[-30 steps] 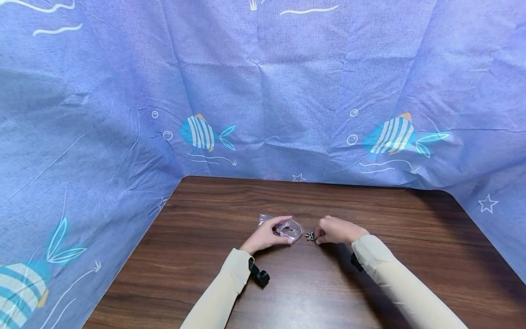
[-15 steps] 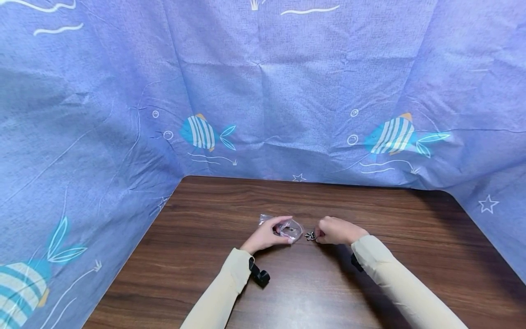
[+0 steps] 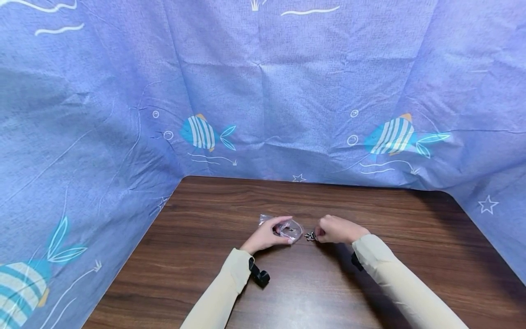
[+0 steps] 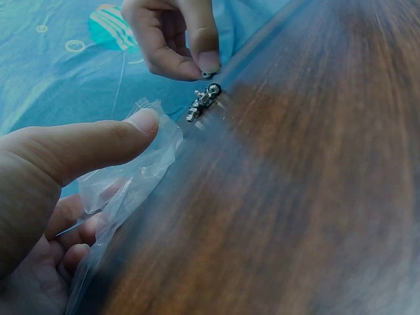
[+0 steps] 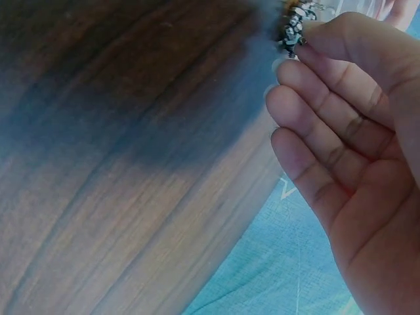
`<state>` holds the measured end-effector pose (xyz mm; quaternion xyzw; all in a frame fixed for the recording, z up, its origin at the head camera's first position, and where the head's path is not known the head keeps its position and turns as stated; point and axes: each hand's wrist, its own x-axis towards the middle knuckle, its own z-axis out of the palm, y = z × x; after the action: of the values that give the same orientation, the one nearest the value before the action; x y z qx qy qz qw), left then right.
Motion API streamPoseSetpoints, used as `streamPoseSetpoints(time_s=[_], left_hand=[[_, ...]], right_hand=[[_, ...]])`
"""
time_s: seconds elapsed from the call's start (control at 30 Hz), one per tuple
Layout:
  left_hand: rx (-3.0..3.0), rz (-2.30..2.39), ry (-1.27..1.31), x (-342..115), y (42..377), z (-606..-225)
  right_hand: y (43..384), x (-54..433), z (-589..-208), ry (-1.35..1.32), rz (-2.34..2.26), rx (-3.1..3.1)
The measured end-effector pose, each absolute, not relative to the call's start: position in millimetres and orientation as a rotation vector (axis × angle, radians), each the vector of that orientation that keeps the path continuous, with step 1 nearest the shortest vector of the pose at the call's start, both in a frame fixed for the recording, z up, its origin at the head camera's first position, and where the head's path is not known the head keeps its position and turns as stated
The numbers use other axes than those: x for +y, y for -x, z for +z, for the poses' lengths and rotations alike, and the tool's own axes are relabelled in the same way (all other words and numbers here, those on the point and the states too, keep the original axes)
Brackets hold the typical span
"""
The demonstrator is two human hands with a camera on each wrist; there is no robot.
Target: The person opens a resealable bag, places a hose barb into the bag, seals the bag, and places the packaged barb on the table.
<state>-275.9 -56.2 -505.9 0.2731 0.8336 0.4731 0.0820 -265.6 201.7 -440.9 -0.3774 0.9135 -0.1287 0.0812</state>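
Observation:
My left hand (image 3: 266, 235) grips a clear plastic bag (image 3: 295, 236), thumb and fingers spread apart and holding its mouth wide. A small dark piece shows within the bag in the head view. To the right of the bag, a little pile of shiny metal pieces (image 3: 310, 236), like small screws or nuts, lies on the table. My right hand (image 3: 334, 229) is at the pile's right side. In the left wrist view its thumb and forefinger pinch one small metal piece (image 4: 207, 75), mostly hidden by the fingertips. The right wrist view has the pile (image 5: 293, 29) beside the thumb tip.
Both hands work over a brown wood-grain table (image 3: 230, 196). A blue curtain (image 3: 300, 100) printed with fish hangs behind it and along its sides. Black straps sit on both wrists, with a black mount (image 3: 260, 275) at the left one.
Both hands stay almost where they were. The right fingers shift slightly at the pile, and the small dark piece in the bag looks a little different in position.

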Motion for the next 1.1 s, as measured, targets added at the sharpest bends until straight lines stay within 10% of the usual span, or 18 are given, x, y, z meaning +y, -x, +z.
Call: streamPoseSetpoints(time_s=[1.1], left_hand=[[2.482, 1.437, -0.805, -55, 275, -506]], right_hand=[[286, 168, -426, 1.332, -0.421, 2.778]])
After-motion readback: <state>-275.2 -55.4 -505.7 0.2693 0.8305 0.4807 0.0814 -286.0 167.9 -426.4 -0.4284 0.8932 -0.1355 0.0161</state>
